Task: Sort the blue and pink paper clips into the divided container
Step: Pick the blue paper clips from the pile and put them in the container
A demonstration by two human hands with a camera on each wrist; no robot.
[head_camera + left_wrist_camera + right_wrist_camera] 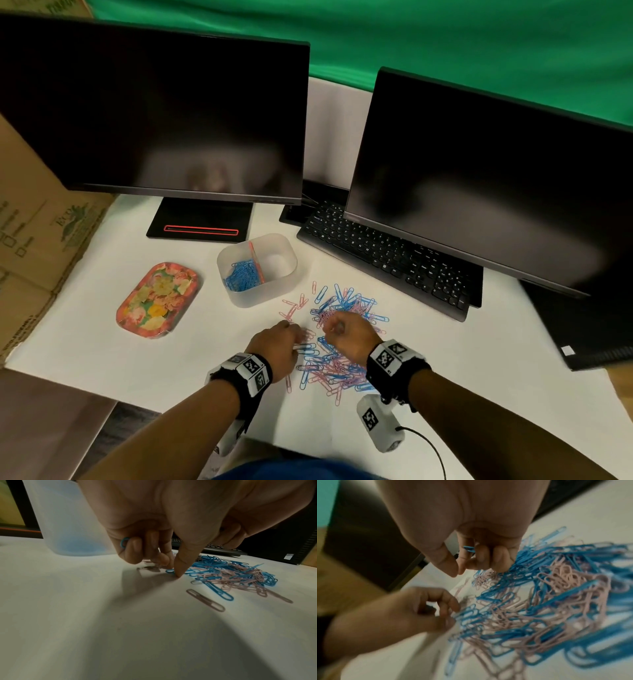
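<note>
A mixed pile of blue and pink paper clips (342,339) lies on the white table in front of me. The translucent divided container (257,269) stands behind it, blue clips (243,274) in its left half, right half bare. My left hand (284,339) is at the pile's left edge; its curled fingers hold a blue clip (123,542), and thumb and forefinger pinch another blue clip (170,571) on the table. My right hand (342,330) hovers over the pile with curled fingers holding blue clips (469,548).
A floral tray (158,299) lies left of the container. Two dark monitors (154,113) and a black keyboard (387,255) stand behind. A cardboard box (37,233) is at the left, and a black case (579,329) at the right.
</note>
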